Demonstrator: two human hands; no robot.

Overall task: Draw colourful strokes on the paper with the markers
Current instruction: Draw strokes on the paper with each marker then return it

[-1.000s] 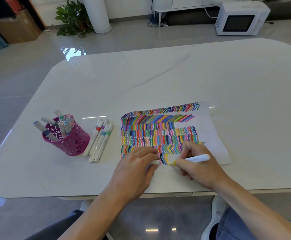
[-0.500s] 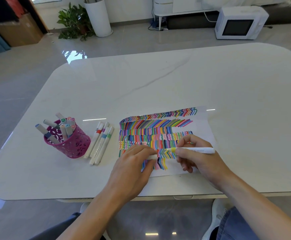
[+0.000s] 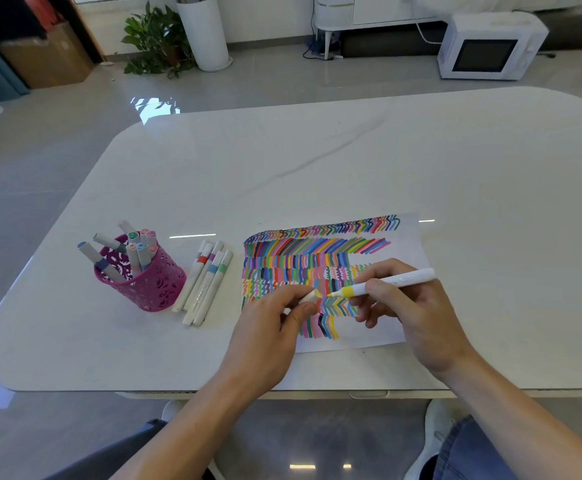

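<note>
At lower centre, the right hand [image 3: 417, 317] has a grip on the yellow marker [image 3: 386, 284] and the left hand [image 3: 268, 327] pinches the cap [image 3: 309, 297], so recapping likely comes next, needing tip and cap aligned.

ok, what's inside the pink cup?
Capped markers, tops sticking out, some leaning left. Their lower ends and the floor inside are hidden by the wall of the pink cup.

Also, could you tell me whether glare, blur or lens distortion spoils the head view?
Head view: wide-angle distortion bows the white marble table's edges; glints sit on it beside the stroke-covered white paper, none over the strokes; window glare streaks the grey floor; the yellow-banded white marker in the right hand looks sharp.
</note>
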